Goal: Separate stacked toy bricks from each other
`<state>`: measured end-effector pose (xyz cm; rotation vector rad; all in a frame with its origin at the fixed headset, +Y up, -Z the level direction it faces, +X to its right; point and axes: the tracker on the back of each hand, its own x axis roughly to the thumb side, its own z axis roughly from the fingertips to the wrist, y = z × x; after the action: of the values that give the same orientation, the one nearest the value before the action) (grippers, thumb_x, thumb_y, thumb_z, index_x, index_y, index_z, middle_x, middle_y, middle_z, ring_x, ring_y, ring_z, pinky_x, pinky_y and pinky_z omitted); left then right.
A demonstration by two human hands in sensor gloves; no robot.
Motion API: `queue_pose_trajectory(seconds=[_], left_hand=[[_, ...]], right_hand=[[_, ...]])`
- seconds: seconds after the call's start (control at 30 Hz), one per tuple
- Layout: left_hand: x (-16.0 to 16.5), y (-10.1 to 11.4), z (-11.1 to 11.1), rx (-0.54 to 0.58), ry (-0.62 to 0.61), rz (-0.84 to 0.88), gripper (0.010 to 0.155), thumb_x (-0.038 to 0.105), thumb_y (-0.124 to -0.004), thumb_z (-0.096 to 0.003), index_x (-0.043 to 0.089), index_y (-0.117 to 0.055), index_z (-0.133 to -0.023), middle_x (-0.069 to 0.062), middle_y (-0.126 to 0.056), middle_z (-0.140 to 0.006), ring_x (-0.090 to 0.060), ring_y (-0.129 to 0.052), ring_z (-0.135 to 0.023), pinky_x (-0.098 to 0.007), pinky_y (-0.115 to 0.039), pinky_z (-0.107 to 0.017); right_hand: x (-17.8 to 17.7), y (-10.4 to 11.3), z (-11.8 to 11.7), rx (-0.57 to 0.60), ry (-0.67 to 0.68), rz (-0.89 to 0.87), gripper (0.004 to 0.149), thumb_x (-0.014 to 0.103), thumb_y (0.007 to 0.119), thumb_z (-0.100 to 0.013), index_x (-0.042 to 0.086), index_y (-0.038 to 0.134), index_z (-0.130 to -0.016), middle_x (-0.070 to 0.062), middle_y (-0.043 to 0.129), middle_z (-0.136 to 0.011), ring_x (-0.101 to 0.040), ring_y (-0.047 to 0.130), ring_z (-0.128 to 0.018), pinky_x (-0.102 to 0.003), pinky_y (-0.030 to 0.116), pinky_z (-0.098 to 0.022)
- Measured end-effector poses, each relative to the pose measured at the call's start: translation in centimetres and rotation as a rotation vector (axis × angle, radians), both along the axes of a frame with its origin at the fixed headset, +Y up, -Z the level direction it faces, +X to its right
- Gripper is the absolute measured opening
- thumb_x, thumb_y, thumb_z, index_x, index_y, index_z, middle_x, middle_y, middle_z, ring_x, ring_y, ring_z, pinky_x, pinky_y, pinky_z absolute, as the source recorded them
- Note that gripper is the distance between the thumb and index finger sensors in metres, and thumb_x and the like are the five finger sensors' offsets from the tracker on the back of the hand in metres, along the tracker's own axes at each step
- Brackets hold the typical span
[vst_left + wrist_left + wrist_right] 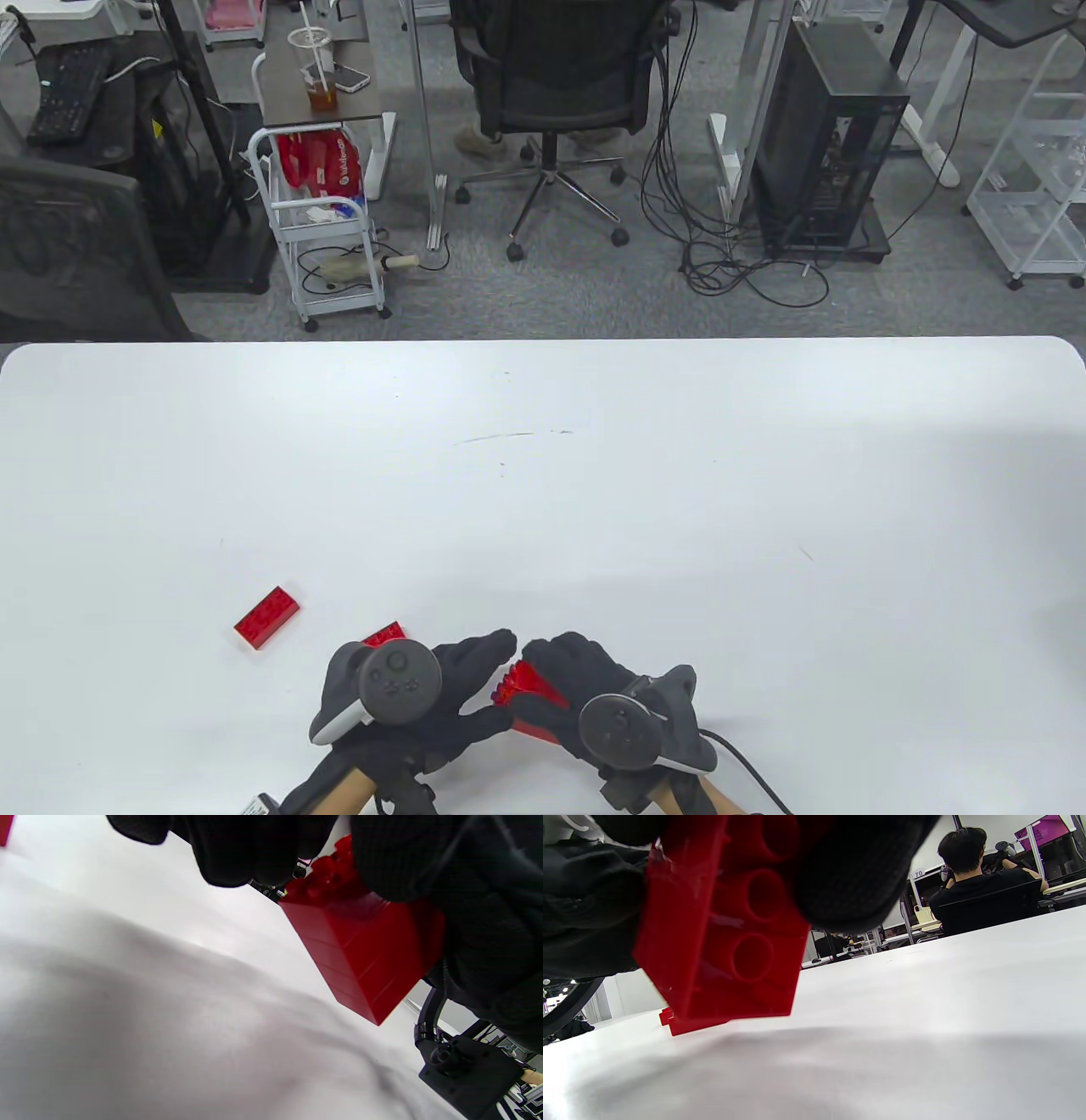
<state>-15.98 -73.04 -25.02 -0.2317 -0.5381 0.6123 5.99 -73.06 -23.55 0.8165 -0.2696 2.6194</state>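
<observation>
My right hand (585,679) grips a stack of red bricks (528,698) just above the table near its front edge. The left wrist view shows the stack's side and studs (365,950). The right wrist view shows its hollow underside (729,942) under my fingers (857,870). My left hand (475,688) has its forefinger and thumb spread on either side of the stack's studded end. A gap shows between its fingers (237,853) and the studs. A loose red brick (266,617) lies to the left. Another red brick (383,634) is half hidden behind the left tracker and also shows in the right wrist view (683,1022).
The white table (543,475) stretches away behind the hands. A cable (747,764) runs from the right tracker off the front edge. Office chairs, a cart and a computer tower stand on the floor beyond the table's far edge.
</observation>
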Motion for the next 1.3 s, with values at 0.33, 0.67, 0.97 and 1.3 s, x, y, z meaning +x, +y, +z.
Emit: queue_pose_trajectory(seconds=[0.33,0.67,0.97,1.3], left_hand=[[0.5,-0.3,0.1,-0.003,-0.018,-0.006,0.079,0.053,-0.074,-0.0476,0.022,-0.048,-0.115,-0.005,-0.067,-0.115,-0.031,-0.078,-0.102,-0.058,-0.060,-0.077],[0.8,-0.4,0.2,0.018,0.005,0.002,0.075,0.046,-0.078,-0.0473,0.020,-0.053,-0.113,-0.002,-0.076,-0.110,-0.027,-0.087,-0.097,-0.055,-0.065,-0.076],[1.6,0.1,0.9,0.133,0.069,-0.048,0.074,0.049,-0.081,-0.0410,0.021,-0.064,-0.107,0.002,-0.088,-0.100,-0.021,-0.099,-0.085,-0.053,-0.071,-0.074],[2.5,0.2,1.7,0.230,0.080,-0.117,0.075,0.051,-0.080,-0.0398,0.018,-0.067,-0.106,0.001,-0.093,-0.096,-0.019,-0.103,-0.080,-0.050,-0.072,-0.073]], right_hand=[[-0.3,-0.1,0.1,-0.001,0.010,0.006,0.065,0.063,0.059,-0.053,0.021,0.066,-0.101,-0.010,0.080,-0.090,-0.020,0.097,-0.065,-0.027,0.099,-0.041],[-0.6,-0.2,0.2,-0.006,0.011,0.030,0.065,0.062,0.059,-0.053,0.020,0.064,-0.102,-0.011,0.078,-0.092,-0.022,0.096,-0.068,-0.029,0.098,-0.044],[-0.7,-0.1,0.1,0.000,-0.007,0.039,0.065,0.063,0.058,-0.053,0.019,0.066,-0.100,-0.011,0.079,-0.089,-0.024,0.096,-0.065,-0.034,0.093,-0.038],[-0.9,0.1,0.3,0.053,-0.037,0.084,0.067,0.067,0.056,-0.052,0.018,0.069,-0.096,-0.010,0.081,-0.082,-0.023,0.096,-0.057,-0.032,0.092,-0.030]])
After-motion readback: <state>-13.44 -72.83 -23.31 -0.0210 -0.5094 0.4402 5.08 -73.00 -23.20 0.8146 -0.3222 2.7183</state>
